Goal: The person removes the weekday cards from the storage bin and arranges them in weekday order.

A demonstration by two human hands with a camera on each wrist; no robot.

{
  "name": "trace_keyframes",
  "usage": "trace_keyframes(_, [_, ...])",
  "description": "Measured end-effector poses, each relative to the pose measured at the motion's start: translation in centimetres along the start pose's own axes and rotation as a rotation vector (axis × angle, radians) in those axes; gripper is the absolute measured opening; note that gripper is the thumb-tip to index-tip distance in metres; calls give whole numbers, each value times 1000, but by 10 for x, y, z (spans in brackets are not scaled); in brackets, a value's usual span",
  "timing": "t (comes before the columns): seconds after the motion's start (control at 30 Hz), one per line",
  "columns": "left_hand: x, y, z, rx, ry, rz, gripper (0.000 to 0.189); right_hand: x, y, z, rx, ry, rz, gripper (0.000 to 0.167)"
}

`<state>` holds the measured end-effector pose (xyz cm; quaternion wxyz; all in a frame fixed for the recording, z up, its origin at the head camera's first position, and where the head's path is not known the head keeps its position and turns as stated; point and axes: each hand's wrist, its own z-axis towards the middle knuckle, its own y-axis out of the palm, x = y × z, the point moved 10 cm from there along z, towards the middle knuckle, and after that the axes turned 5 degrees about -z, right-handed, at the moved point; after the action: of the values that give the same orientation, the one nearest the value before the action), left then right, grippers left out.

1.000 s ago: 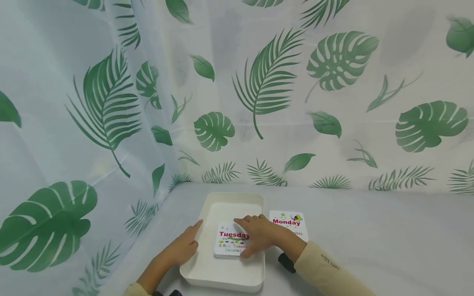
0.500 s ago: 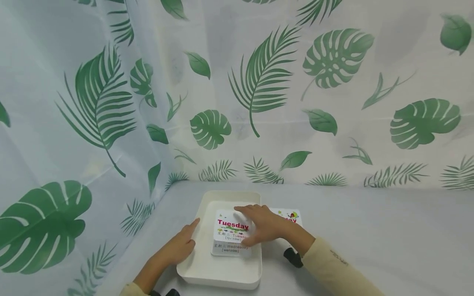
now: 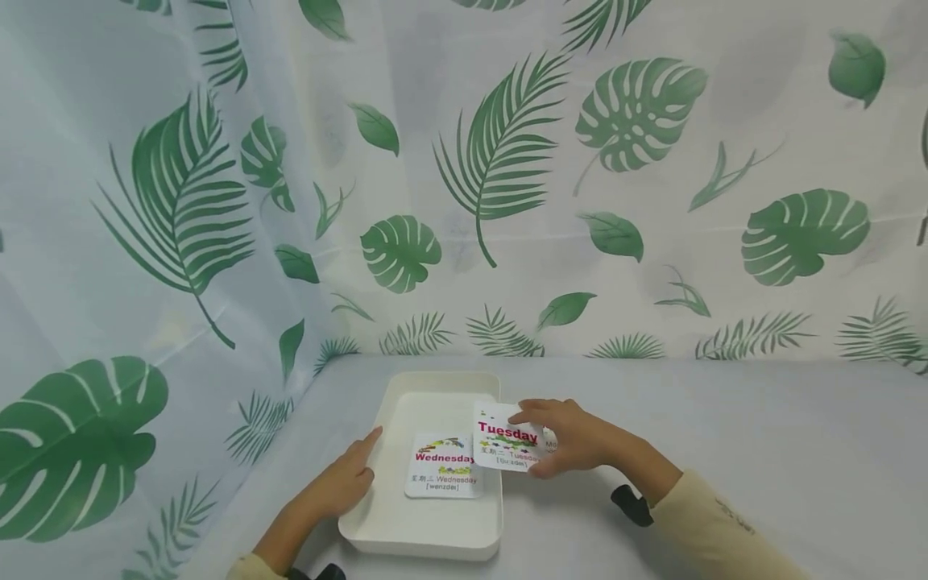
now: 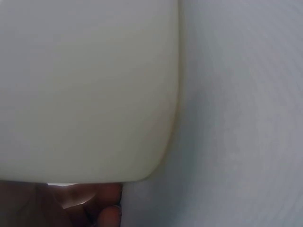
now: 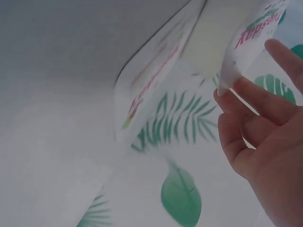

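My right hand (image 3: 573, 435) holds a white flash card printed "Tuesday" (image 3: 500, 441) by its right side, over the right wall of a shallow white tray (image 3: 420, 528). In the right wrist view, the fingers of that hand (image 5: 265, 109) show at the raised card's edge (image 5: 246, 42). A "Wednesday" card (image 3: 442, 475) lies in the tray, its right side partly covered by the Tuesday card. My left hand (image 3: 348, 482) rests against the tray's left side, index finger pointing forward along the rim. The left wrist view shows the tray's outer wall (image 4: 90, 94), with fingertips just beyond it.
Right of the tray, a "Monday" card (image 5: 151, 75) lies on the pale cloth-covered table (image 3: 761, 451), mostly hidden behind my right hand in the head view. A white curtain (image 3: 522, 290) with green leaves hangs behind and to the left.
My right hand has taken the Tuesday card off the Wednesday card in the tray and moved it right, across the tray's right rim. My left hand stays at the tray's left side.
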<state>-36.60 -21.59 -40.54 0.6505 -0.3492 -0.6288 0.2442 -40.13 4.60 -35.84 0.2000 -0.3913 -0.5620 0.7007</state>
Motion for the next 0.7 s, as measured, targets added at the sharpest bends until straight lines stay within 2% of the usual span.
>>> trace_keyframes(0.23, [1,1,-1,0,3,-2,58,31,-15,-21,61,17,-72,50])
trace_keyframes(0.47, [1,1,-4,-8,-13,-7,58,66,-24,-41,73,55,-95,49])
trace_keyframes(0.7, [1,2,-1,-2,-14,-11,58,98,-29,-53,62,109,-113,48])
